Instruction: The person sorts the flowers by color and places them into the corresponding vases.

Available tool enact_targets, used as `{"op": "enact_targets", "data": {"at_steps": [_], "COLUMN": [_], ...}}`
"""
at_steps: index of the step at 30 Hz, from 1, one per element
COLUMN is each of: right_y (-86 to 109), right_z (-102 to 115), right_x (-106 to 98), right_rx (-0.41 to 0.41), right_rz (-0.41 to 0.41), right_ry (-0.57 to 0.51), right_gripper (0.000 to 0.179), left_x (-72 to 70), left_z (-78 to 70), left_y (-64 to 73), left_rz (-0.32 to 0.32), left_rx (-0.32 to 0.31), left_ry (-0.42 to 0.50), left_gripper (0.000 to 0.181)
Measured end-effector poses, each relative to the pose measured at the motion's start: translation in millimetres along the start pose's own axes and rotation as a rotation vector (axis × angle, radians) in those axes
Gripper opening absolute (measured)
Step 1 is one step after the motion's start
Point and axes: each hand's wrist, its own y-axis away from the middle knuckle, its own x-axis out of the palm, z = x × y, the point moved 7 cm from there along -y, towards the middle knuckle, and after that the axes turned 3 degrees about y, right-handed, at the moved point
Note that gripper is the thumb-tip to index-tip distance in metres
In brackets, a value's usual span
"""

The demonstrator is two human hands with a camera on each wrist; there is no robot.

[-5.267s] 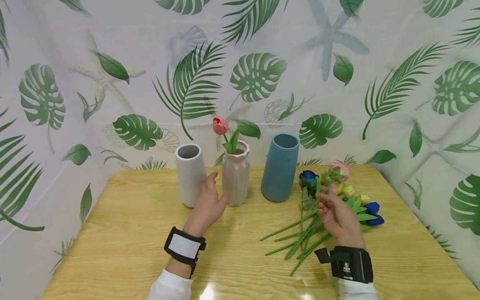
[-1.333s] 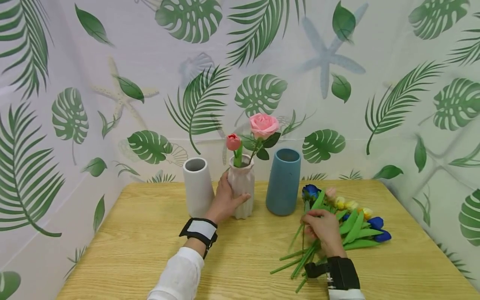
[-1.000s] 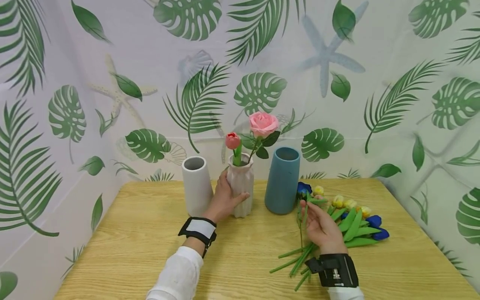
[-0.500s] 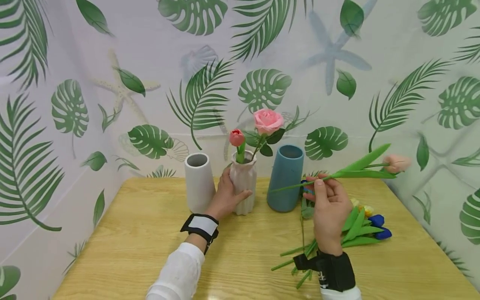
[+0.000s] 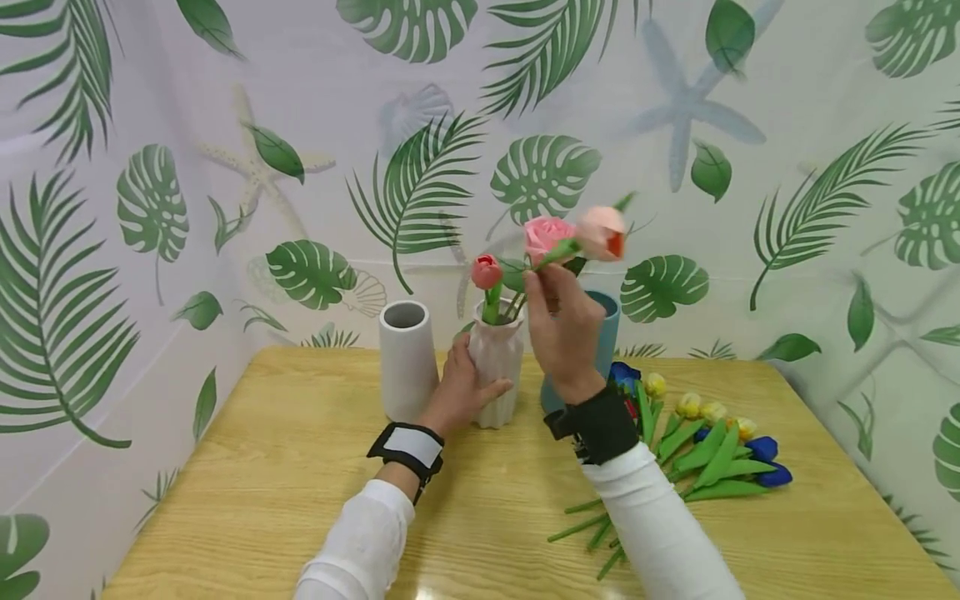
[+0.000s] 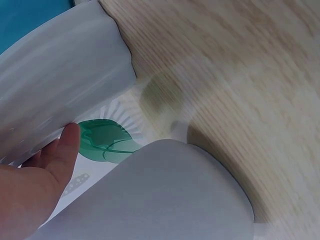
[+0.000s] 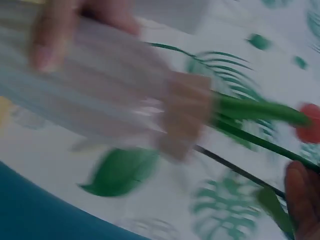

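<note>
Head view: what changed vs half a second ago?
Right grip carried the pale pink tulip left, from above the flower pile to the fluted vase, apparently stem-first into it. Nothing let go. Unchanged: left grip on that vase, rose and coral tulip in it, white vase, blue vase.

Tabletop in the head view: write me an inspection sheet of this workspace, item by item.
Surface: wood-grain table, glare at the near edge.
Job's things: pleated vase upright, with red tulip and pink rose; pale pink tulip held, blurred; white vase upright; blue vase partly hidden; flower pile lying at the right.
Clutter: nothing seen.
Hands: left hand grips the pleated vase; right hand pinches the pale pink tulip's stem.
Cables: nothing seen.
Surroundings: leaf-print backdrop behind and at the sides.
</note>
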Motion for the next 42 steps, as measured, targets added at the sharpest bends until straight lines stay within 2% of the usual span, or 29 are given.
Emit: {"op": "enact_targets", "data": {"at_steps": [3, 5, 8, 9, 11, 13, 15, 16, 19, 21, 23, 25, 26, 29, 30, 33, 35, 38, 42], "right_y": [27.1, 48.2, 74.6, 91.7, 106.3, 122.9, 139.3, 137.9, 160.4, 172.8, 183.4, 191.2, 193.8, 195.9, 196.5, 200.8, 203.4, 204.6, 193.5], "right_z": [-22.8, -31.3, -33.6, -46.1, -48.6, -56.7, -69.7, -64.5, -88.5, -103.4, -116.6, -127.7, -131.8, -140.9, -142.4, -145.3, -146.4, -150.4, -157.3], "right_x": [26.6, 30.6, 18.2, 17.1, 4.7, -7.5, -19.3, -30.1, -48.1, -62.5, -79.4, -95.1, -101.9, -113.5, -114.7, -114.4, -114.6, -118.7, -130.2], "right_rx": [0.084, 0.168, 0.262, 0.265, 0.299, 0.359, 0.439, 0.493, 0.632, 0.719, 0.817, 0.888, 0.91, 0.934, 0.93, 0.935, 0.951, 1.038, 1.183], "right_rz": [0.223, 0.315, 0.319, 0.299, 0.28, 0.325, 0.445, 0.535, 0.816, 0.977, 1.076, 1.134, 1.143, 1.149, 1.151, 1.139, 1.108, 0.999, 0.736], "right_ry": [0.1, 0.082, 0.003, -0.051, -0.068, -0.041, 0.036, 0.117, 0.268, 0.354, 0.42, 0.476, 0.49, 0.515, 0.516, 0.49, 0.464, 0.378, 0.171], "right_gripper": [0.013, 0.024, 0.033, 0.034, 0.028, 0.021, 0.017, 0.014, 0.011, 0.021, 0.026, 0.021, 0.019, 0.042, 0.043, 0.016, 0.009, 0.011, 0.037], "left_x": [0.6, 2.6, 4.5, 4.4, 2.6, 1.5, 1.4, 1.3, -0.3, -1.6, -1.5, 0.3, 1.6, 3.0, 2.6, -0.7, -6.7, -20.6, -47.9], "left_z": [2.2, 4.5, 5.4, 5.2, 3.9, 2.3, 0.0, -0.5, -0.3, 0.2, 0.7, 0.2, 0.0, -3.3, -5.4, -10.0, -11.9, -10.8, -5.7], "left_y": [-1.4, -1.3, -0.5, -0.3, -0.3, -0.2, 0.7, 1.2, 3.0, 3.8, 4.5, 4.6, 4.5, 2.0, 1.4, 5.8, 14.1, 31.0, 53.2], "left_rz": [-0.017, -0.02, -0.022, -0.022, -0.023, -0.02, -0.014, -0.012, -0.016, -0.029, -0.033, -0.03, -0.03, -0.028, -0.025, 0.009, 0.036, 0.037, -0.057], "left_rx": [-0.011, -0.023, -0.006, 0.003, 0.023, 0.033, 0.038, 0.035, 0.018, 0.011, 0.009, 0.014, 0.016, 0.013, 0.01, -0.023, -0.048, -0.068, -0.073], "left_ry": [-0.015, -0.023, -0.013, -0.017, -0.014, -0.012, -0.012, -0.011, -0.006, -0.008, -0.012, -0.013, -0.012, -0.009, -0.012, -0.055, -0.101, -0.141, -0.148], "left_gripper": [0.095, 0.096, 0.096, 0.096, 0.095, 0.095, 0.096, 0.096, 0.096, 0.096, 0.096, 0.095, 0.096, 0.096, 0.096, 0.093, 0.087, 0.067, 0.032]}}
